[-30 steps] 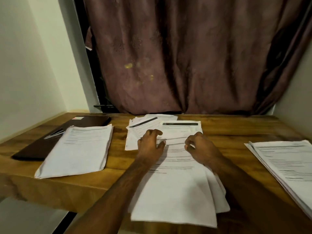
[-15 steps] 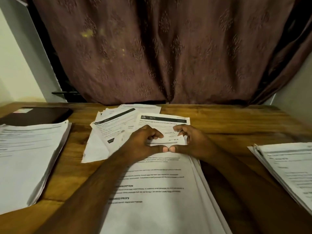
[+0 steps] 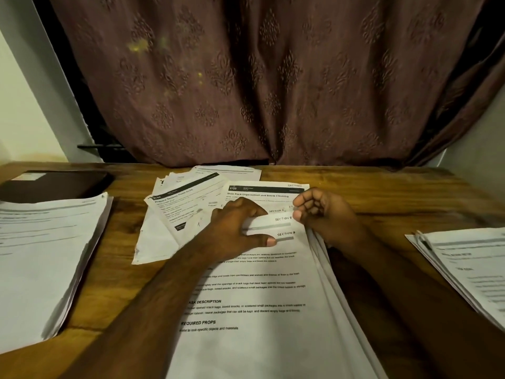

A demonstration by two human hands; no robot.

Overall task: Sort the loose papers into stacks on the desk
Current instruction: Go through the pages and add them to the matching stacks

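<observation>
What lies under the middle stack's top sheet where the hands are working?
Under the top sheet, offset sheet tops show, labelled SECTION 8 and SECTION 9. Their lower text is covered, as is the sheet count.
</observation>
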